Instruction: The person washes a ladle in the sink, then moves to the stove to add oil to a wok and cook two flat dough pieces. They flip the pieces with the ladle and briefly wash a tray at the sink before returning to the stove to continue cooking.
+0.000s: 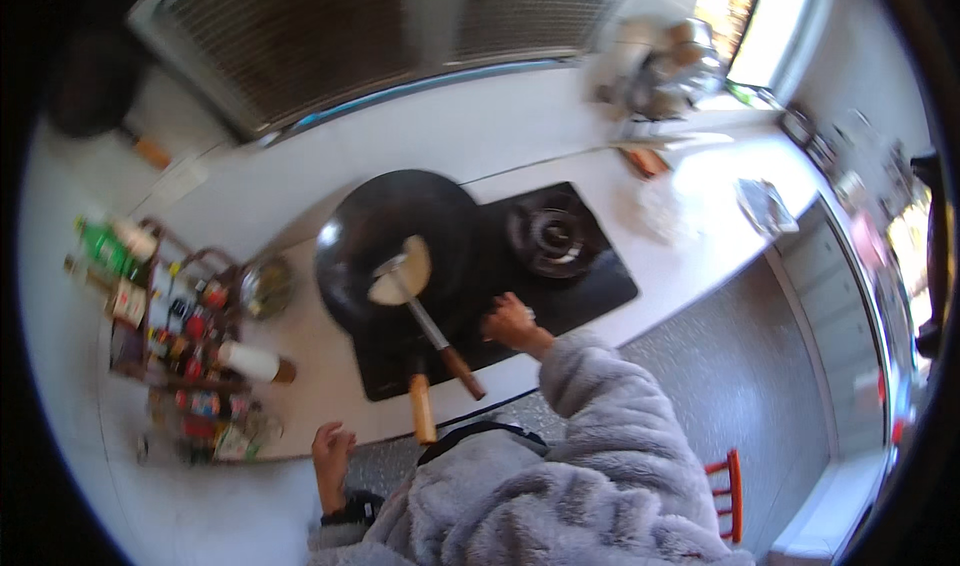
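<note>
A black wok (356,228) sits on the left burner of a black gas cooktop (480,333), its wooden handle (422,410) toward me. In it lies a pale, flat piece of dough or pancake (415,266). A metal spatula (429,326) rests across the wok, its blade on the pale piece and its brown grip beyond the near rim; neither hand touches it. My right hand (511,323), blurred and loosely curled, is over the cooktop, right of the spatula. My left hand (332,457) hangs at the counter's front edge, fingers loosely bent, with nothing seen in it.
On the left stand a rack (161,296) of bottles and jars, a glass bowl (266,287) and a white cylindrical container (251,362). The right burner (556,237) bears no pan. A plastic bag (660,209) and a tray-like item (765,206) lie on the right counter. A range hood (375,48) hangs ahead.
</note>
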Action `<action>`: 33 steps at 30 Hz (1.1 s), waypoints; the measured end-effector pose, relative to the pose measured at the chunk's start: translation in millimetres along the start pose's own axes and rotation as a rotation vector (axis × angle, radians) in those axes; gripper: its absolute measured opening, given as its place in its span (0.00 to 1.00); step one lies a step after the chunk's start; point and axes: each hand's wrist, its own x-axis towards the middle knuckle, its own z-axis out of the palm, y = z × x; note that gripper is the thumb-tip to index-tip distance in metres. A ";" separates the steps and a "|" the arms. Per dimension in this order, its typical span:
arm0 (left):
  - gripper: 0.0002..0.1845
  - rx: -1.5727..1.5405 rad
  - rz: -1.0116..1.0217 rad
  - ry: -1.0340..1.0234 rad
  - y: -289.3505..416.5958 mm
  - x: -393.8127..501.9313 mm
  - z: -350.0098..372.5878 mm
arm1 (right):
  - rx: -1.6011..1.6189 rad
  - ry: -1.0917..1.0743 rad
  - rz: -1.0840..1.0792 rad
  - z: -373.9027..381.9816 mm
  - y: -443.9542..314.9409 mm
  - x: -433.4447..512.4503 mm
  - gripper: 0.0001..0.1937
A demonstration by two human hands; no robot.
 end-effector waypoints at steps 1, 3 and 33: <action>0.16 0.023 -0.024 0.004 -0.8 -0.8 -0.2 | 0.057 -0.020 0.030 -1.9 -3.4 -3.0 0.19; 0.16 0.044 -0.038 0.008 -0.6 4.5 1.1 | 0.189 0.220 0.144 -3.1 -8.4 -21.1 0.22; 0.15 0.013 0.496 -1.072 235.6 -130.3 738.7 | 0.947 0.543 1.490 175.4 238.4 -670.5 0.17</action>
